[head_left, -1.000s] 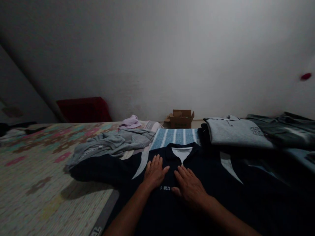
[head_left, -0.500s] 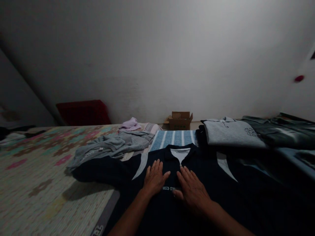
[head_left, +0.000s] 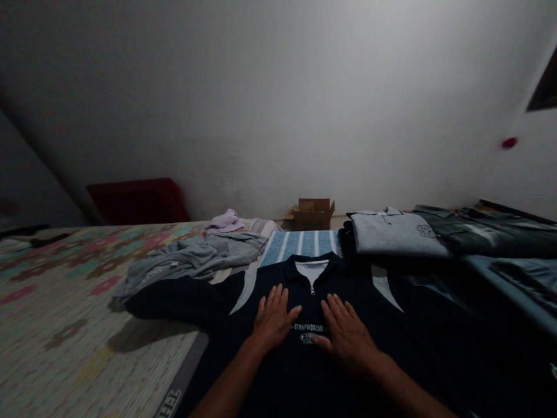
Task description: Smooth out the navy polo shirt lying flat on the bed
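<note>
A dark navy zip-neck top [head_left: 300, 371] lies spread front side up, its collar away from me and one sleeve stretched out to the left. It has pale curved shoulder panels, a short zip and small printed lettering on the chest. My left hand [head_left: 274, 319] rests flat on the chest, left of the print, fingers spread. On the other side of the print, my right hand [head_left: 346, 331] also lies flat with its thumb out. Neither hand grips the cloth. The lower part of the top is dark and partly hidden by my forearms.
Crumpled grey clothing [head_left: 195, 255] and a lilac cloth [head_left: 226, 220] lie on the flowered bedding [head_left: 130, 348]. Behind the collar is a blue striped cloth [head_left: 300, 241]. Folded grey clothing [head_left: 391, 235] and dark green clothing [head_left: 491, 232] sit right. A cardboard box [head_left: 312, 217] stands by the wall.
My right hand has slid right, away from the zip, uncovering the zip pull and more of the print. My left hand stays about where it was. The view has shifted slightly right.
</note>
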The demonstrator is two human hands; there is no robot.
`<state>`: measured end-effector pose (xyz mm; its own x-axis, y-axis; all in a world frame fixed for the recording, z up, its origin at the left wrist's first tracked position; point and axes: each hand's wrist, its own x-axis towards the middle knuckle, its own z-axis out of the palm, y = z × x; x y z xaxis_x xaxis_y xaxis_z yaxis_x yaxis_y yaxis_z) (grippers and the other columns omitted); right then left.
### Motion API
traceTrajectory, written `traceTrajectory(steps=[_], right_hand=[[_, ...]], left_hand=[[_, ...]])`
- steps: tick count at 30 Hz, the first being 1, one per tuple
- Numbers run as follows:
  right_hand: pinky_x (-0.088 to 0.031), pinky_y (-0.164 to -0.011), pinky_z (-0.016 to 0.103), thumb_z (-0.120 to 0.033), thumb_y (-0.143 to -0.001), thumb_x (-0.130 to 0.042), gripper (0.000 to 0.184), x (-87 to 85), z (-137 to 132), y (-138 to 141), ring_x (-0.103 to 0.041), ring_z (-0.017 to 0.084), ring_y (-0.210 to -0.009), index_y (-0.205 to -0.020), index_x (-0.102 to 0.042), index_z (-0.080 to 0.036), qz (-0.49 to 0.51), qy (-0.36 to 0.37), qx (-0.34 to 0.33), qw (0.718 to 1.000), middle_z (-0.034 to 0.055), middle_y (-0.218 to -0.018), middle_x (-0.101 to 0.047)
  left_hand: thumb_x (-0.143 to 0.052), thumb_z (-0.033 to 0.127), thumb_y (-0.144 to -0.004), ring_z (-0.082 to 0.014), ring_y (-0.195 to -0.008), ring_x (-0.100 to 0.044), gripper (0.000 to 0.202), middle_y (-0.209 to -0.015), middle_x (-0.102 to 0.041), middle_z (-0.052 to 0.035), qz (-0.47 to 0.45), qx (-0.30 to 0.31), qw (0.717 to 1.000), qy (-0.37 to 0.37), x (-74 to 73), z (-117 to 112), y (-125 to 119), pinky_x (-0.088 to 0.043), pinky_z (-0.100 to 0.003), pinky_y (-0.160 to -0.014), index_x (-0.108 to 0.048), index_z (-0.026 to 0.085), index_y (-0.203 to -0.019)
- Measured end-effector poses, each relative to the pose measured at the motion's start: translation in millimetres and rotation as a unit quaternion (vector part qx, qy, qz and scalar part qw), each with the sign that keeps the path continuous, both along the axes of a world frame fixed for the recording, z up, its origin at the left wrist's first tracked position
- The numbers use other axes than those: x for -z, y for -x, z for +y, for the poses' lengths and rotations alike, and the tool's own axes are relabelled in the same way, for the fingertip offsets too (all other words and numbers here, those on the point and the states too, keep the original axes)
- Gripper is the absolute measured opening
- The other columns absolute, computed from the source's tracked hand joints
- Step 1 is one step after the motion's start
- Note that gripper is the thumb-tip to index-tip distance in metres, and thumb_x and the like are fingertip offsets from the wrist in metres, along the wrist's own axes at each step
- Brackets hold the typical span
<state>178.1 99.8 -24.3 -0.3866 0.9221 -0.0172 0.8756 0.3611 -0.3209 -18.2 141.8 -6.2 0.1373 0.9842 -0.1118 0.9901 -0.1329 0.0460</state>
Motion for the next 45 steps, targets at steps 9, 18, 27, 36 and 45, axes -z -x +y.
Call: traceTrajectory(steps=[9,18,27,36,45], right_hand=[[-0.008,-0.114,0.047,-0.063,-0.093,-0.029,0.079,-0.6,-2.0,-10.4,-0.006,0.029,-0.142,-0.147,-0.024,-0.006,-0.021,0.018,0.000,1.000,0.0183,-0.153,-0.013],[-0.008,-0.114,0.047,-0.064,-0.092,-0.027,0.080,4.2,-5.7,-31.0,-0.008,0.029,-0.142,-0.147,-0.026,-0.006,-0.034,0.014,0.038,0.999,0.0180,-0.153,-0.015],[-0.007,-0.114,0.046,-0.066,-0.092,-0.025,0.081,7.1,-17.5,-54.9,-0.006,0.027,-0.142,-0.147,-0.025,-0.007,-0.055,0.027,0.073,0.995,0.0165,-0.154,-0.015],[-0.010,-0.114,0.042,-0.062,-0.093,-0.025,0.076,16.2,-29.5,-82.7,-0.009,0.026,-0.142,-0.146,-0.029,-0.009,-0.059,0.023,0.123,0.990,0.0138,-0.154,-0.019],[-0.011,-0.114,0.043,-0.058,-0.094,-0.026,0.071,21.5,-41.7,-99.7,-0.012,0.027,-0.142,-0.145,-0.033,-0.008,-0.075,0.000,0.136,0.988,0.0142,-0.153,-0.022]], left_hand=[[-0.021,0.057,-0.093,-0.0269,-0.144,-0.010,0.071,-0.154,-0.020,-0.0144,-0.006,0.011,1.000,0.007,1.9,-5.5,-1.0,-0.016,-0.052,-0.113,-0.029,0.010,-0.146],[-0.023,0.057,-0.093,-0.0258,-0.144,-0.009,0.070,-0.155,-0.018,-0.0122,-0.007,0.035,0.999,0.014,2.4,-19.2,-3.1,-0.014,-0.050,-0.114,-0.030,0.013,-0.146],[-0.020,0.053,-0.094,-0.0241,-0.144,-0.011,0.065,-0.156,-0.018,-0.0121,-0.037,0.056,0.997,0.041,-1.9,-35.7,-2.6,-0.013,-0.049,-0.113,-0.029,0.015,-0.145],[-0.022,0.047,-0.096,-0.0207,-0.144,-0.012,0.059,-0.156,-0.020,-0.0084,-0.028,0.088,0.995,0.041,-1.3,-52.1,2.9,-0.014,-0.046,-0.114,-0.028,0.016,-0.146],[-0.022,0.045,-0.097,-0.0190,-0.143,-0.015,0.056,-0.155,-0.022,-0.0061,-0.029,0.111,0.993,0.034,1.0,-66.2,9.7,-0.013,-0.044,-0.115,-0.029,0.019,-0.146]])
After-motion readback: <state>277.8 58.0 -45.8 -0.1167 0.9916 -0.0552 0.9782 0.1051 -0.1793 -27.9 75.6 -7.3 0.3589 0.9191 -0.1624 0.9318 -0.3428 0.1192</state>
